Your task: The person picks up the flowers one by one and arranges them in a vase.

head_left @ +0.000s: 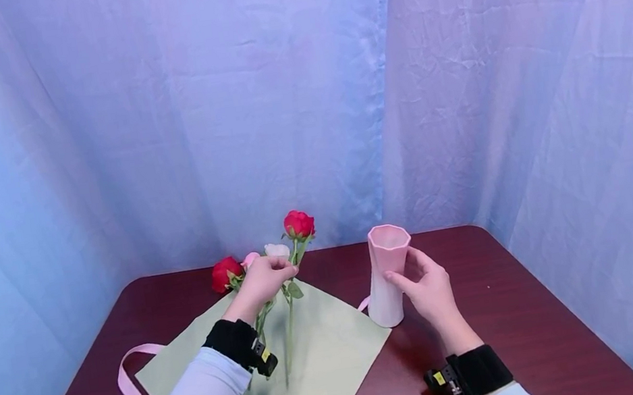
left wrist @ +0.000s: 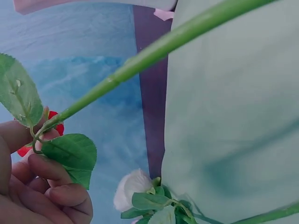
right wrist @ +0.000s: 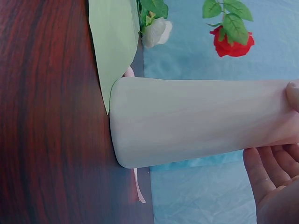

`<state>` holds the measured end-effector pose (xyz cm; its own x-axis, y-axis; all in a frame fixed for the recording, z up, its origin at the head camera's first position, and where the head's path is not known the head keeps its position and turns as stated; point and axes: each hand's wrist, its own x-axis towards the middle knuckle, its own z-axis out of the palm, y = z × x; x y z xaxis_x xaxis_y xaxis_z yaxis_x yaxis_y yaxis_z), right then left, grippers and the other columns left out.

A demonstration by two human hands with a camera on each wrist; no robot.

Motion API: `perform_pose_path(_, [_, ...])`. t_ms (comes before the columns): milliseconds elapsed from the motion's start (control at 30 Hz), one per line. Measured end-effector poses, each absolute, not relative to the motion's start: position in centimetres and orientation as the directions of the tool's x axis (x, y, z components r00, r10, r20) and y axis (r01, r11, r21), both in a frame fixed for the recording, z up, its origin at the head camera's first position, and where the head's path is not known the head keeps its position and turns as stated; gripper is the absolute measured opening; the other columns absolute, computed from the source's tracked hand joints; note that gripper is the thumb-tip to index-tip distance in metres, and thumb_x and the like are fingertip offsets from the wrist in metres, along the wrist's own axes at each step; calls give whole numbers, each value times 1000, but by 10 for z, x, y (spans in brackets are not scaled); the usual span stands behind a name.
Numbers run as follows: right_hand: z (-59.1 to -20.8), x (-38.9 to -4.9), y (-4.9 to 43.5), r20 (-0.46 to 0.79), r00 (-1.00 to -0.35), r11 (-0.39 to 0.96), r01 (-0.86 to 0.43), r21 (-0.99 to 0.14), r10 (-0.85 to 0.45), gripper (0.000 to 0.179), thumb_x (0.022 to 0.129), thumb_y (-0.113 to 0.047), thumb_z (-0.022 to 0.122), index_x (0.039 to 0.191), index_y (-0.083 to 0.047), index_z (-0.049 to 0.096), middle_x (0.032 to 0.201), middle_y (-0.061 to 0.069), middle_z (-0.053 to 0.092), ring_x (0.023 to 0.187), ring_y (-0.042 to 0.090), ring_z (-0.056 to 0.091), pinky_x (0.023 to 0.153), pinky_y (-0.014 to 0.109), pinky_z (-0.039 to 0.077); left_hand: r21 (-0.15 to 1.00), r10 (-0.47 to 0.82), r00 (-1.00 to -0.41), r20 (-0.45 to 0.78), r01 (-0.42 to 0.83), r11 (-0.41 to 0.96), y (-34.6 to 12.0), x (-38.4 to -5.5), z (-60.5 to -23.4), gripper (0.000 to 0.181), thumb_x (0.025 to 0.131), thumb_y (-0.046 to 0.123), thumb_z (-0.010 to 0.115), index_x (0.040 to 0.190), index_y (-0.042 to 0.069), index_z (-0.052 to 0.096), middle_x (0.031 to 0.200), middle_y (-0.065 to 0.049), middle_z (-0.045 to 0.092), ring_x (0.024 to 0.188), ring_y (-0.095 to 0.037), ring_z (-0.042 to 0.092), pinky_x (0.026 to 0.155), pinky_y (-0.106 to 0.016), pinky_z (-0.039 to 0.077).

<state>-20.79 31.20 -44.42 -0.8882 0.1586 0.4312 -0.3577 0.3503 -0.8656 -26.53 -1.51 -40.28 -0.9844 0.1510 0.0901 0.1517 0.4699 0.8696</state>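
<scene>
In the head view my left hand (head_left: 266,277) pinches the stem of a red rose (head_left: 299,225), just below the bloom. The rose is raised, its stem hanging down over a pale green wrapping sheet (head_left: 331,338). Two green leaves (left wrist: 70,154) sprout beside the fingertips in the left wrist view. With thumb and fingers around its upper part, my right hand (head_left: 430,286) holds a pink-and-white vase (head_left: 386,282). The vase is upright at the sheet's right corner, and its octagonal mouth faces up. No flower shows in the mouth.
Another red rose (head_left: 226,274), a white rose (head_left: 277,250) and a pink flower (head_left: 250,259) lie at the sheet's far end, partly behind my left hand. Pink ribbon (head_left: 128,383) sticks out left of the sheet. Blue-violet curtains (head_left: 276,94) surround the dark wooden table (head_left: 532,322).
</scene>
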Motion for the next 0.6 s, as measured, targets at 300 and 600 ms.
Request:
perform_pose_path(300, [-444, -210, 310, 428, -890, 349, -355, -867, 156, 65, 84, -30, 86, 140, -10, 61, 131, 12, 66, 120, 26, 63, 95, 46, 53, 890, 134, -985, 105, 153, 430, -11, -268, -401, 12, 93, 17, 75, 96, 6, 71, 94, -6, 66, 93, -23, 57, 83, -37, 47])
perform_pose_path(600, [-445, -210, 307, 425, -892, 341, -356, -870, 153, 63, 84, -28, 87, 138, -9, 61, 130, 12, 66, 120, 26, 62, 95, 46, 53, 922, 133, -987, 87, 130, 365, -14, -261, -396, 14, 92, 17, 76, 97, 5, 70, 97, -7, 66, 96, -26, 57, 88, -41, 46])
